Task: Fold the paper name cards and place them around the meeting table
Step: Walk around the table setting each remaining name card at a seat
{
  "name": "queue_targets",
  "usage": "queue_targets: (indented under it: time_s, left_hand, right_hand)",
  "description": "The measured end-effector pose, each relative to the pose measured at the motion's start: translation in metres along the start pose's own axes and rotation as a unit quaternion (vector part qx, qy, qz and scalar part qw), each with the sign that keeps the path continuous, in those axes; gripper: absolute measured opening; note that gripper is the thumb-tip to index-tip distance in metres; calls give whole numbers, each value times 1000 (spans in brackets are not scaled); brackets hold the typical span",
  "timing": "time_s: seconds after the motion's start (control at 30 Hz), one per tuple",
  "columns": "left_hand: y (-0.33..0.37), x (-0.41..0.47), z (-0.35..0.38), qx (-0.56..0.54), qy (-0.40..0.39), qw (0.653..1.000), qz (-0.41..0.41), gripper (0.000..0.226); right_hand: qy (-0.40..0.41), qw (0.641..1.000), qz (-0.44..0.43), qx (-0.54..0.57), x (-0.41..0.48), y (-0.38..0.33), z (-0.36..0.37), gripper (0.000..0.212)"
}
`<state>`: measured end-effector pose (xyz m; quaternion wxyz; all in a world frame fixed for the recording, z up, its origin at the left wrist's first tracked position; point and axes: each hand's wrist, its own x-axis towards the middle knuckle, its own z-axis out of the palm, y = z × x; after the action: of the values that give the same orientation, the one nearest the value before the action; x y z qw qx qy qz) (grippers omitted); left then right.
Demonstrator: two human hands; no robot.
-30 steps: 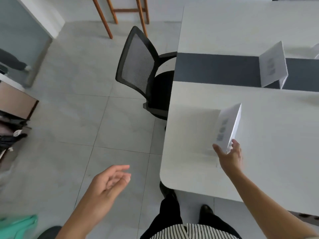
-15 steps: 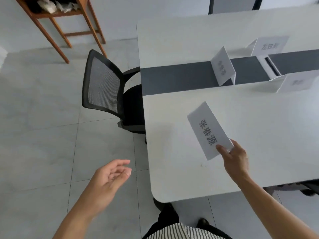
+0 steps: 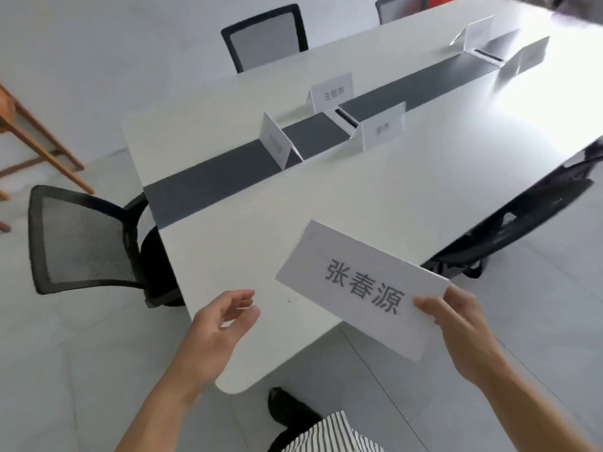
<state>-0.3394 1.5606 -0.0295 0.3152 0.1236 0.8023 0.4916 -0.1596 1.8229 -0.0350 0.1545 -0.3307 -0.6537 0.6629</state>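
- Right hand (image 3: 463,331): grip closed on the lower right corner of the name card (image 3: 362,288), thumb on the printed face and the remaining fingers behind the sheet.
- Left hand (image 3: 222,324): grip apart and empty, fingers loosely curled, palm turned toward the card. It is near the card's left end but not touching it.
- Name card: white, held in the air above the near corner of the table (image 3: 375,190), printed face toward the camera, long edge tilted down to the right. Three large dark characters are printed on it. A second layer shows at the lower right edge; the fold itself cannot be made out clearly.
- Table: white top with rounded near corner and a dark grey strip (image 3: 212,181) running lengthwise along the middle.
- Standing cards on the table: one tent card (image 3: 275,141) on the strip; one card (image 3: 332,93) just beyond the strip; one card (image 3: 381,128) on the near side of the strip. Two further cards (image 3: 476,32) stand near the far end; their print is too blurred to read.
- Chairs: one black mesh chair (image 3: 81,239) at the left end of the table, one (image 3: 509,230) pushed in at the right side, one (image 3: 266,35) at the far side.
- A wooden frame (image 3: 36,141) stands on the floor at the left edge.
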Motion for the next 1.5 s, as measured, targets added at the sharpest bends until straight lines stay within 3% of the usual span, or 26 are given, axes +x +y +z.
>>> queue_targets:
  time_s: [0.07, 0.2, 0.3, 0.53, 0.6, 0.67, 0.93, 1.1, 1.2, 1.23, 1.33, 1.5]
  left_hand:
    - [14, -7, 34, 4, -32, 999, 17, 46]
    - [32, -25, 105, -2, -123, 992, 29, 78]
    - [42, -38, 158, -13, -188, 982, 31, 86]
    - [81, -37, 280, -13, -330, 943, 37, 74]
    - [94, -24, 312, -6, -356, 934, 29, 81]
    - [108, -7, 345, -7, -381, 924, 26, 71]
    - [197, 70, 484, -4, -436, 900, 13, 54]
    - [249, 101, 575, 1, -467, 884, 1, 47]
    - [273, 118, 630, 6, -467, 884, -13, 47]
    - [280, 124, 650, 10, -465, 885, -15, 47]
    - [306, 140, 717, 14, -455, 890, -9, 48]
    - [354, 147, 822, -6, -430, 903, 19, 46]
  right_hand:
    - [8, 999, 12, 38, -26, 4, -31, 40]
    - [49, 994, 44, 86, -78, 20, -92, 27]
    - [81, 988, 78, 110, -111, 29, -135, 24]
    - [161, 971, 107, 142, -140, 49, -225, 19]
    - [180, 966, 109, 153, -135, 55, -251, 25]
    - [204, 959, 114, 158, -124, 59, -278, 39]
    - [277, 935, 95, 199, -74, 53, -394, 58]
    - [374, 903, 120, 174, -64, 56, -473, 58]
    - [424, 880, 141, 162, -61, 71, -528, 78]
    - [441, 870, 152, 158, -60, 80, -550, 71]
    - [477, 846, 185, 150, -50, 104, -627, 22]
    - [465, 853, 211, 104, -17, 114, -762, 16]
